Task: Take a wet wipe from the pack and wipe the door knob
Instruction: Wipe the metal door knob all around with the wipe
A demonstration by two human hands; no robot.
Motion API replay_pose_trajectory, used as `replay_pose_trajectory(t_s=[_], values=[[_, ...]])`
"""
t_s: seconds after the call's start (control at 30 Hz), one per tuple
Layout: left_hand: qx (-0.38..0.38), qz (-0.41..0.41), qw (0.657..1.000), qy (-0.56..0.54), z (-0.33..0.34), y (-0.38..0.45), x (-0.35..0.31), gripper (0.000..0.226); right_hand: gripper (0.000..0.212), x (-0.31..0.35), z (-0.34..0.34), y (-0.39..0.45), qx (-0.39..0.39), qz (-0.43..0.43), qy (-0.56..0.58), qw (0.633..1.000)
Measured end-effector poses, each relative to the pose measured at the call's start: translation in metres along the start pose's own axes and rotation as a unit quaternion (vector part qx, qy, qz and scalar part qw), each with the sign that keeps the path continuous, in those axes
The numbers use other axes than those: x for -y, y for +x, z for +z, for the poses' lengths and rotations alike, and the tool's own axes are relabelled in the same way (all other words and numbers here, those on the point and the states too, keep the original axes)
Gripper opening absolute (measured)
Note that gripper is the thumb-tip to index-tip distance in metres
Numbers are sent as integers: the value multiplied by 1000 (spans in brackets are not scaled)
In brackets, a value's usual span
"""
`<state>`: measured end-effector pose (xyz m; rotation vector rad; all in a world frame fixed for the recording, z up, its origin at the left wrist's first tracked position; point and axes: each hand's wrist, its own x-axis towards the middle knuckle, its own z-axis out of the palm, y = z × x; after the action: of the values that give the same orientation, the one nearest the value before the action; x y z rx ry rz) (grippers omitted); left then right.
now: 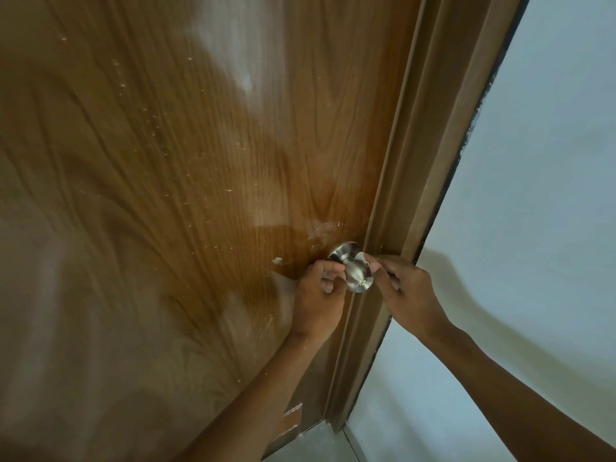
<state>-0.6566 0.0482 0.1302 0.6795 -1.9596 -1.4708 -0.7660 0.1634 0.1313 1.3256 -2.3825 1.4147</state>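
A round brushed-steel door knob (pixel 358 276) sticks out of the brown wood-grain door (pixel 200 161) near its right edge. My left hand (pixel 316 295) is at the knob's left side, fingers curled and pinching a pale bit of wet wipe (pixel 328 282). My right hand (pixel 406 288) is on the knob's right side, fingertips pinched on another pale bit of the wipe next to the knob's neck. The wipe seems to pass behind the neck, where it is mostly hidden. The wipe pack is out of view.
The brown door frame (pixel 426 161) runs diagonally just right of the knob. A pale blue-white wall (pixel 533 228) lies beyond it. A light floor (pixel 316 445) shows at the bottom. The door carries pale specks and smears.
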Motion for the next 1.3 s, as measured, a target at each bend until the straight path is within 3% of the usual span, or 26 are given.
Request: replay_pose_trajectory(t_s=[0.2,0.37,0.5,0.7,0.87,1.07,1.3], values=[[3,6,1000,-29,1,1,5,15,32,2,5,12,-13,-23,29,999],[-2,16,999,-31,3,1,7,14,38,0,11,20,49,-21,55,997],[-2,10,999,-38,4,1,7,15,34,5,13,26,5,57,96,994],[-12,5,999,-40,7,-1,5,15,44,8,17,30,-41,151,105,982],[-19,-3,999,-40,6,-2,5,16,47,15,14,29,-21,56,39,997],[-29,-9,999,-44,6,-5,5,14,38,16,5,28,107,-95,-59,988],[-69,-17,994,-83,5,-3,1,14,36,10,-1,29,94,41,-47,994]])
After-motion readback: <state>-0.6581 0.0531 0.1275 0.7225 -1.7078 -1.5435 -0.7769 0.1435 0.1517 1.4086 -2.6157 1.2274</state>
